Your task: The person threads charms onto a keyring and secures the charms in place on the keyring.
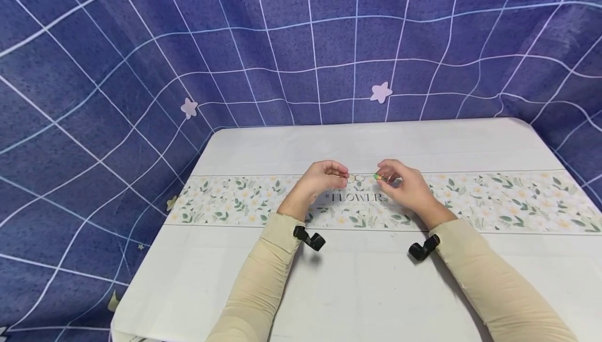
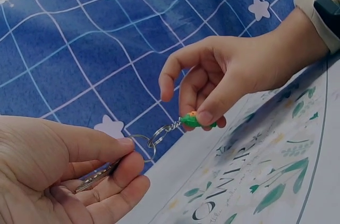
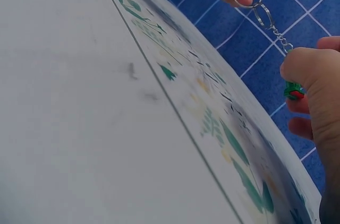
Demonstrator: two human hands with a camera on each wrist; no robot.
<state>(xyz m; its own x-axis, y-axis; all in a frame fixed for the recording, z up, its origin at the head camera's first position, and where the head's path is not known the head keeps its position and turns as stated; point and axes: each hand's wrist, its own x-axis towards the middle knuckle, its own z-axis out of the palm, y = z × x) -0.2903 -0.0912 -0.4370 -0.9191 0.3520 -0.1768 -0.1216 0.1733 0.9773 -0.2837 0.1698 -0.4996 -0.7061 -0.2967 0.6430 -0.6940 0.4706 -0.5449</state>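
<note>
My left hand (image 1: pixel 323 179) pinches a key ring (image 2: pixel 154 153) between thumb and forefinger. A metal key (image 2: pixel 98 175) on that ring lies along its fingers, partly hidden by them. Linked to the ring are a second split ring and a short silver chain (image 2: pixel 173 125), stretched across the gap between the hands. At the chain's other end, a small green charm (image 2: pixel 191 120) with orange and red spots is pinched by my right hand (image 1: pixel 407 185). Both hands are raised over the printed band of the tablecloth, and the right fingers cover part of the charm.
A white tablecloth (image 1: pixel 357 289) covers the table, with a floral band (image 1: pixel 508 201) lettered FLOWER running across it. Behind and to the left hangs a blue gridded curtain (image 1: pixel 282 44) with star shapes. Each wrist carries a small black camera (image 1: pixel 310 238).
</note>
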